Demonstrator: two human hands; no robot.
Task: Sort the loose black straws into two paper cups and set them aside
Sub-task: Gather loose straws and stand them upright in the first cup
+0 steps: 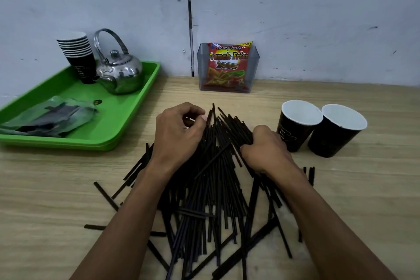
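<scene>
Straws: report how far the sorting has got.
Done: only the setup. Two paper cups stand side by side, right of the pile, both showing empty white insides. In hand: the left hand and right hand rest on the black straws, fingers curled around some near the pile's far end. Left: nearly everything, as the pile sprawls across the wooden table and no cup is filled or set aside.
</scene>
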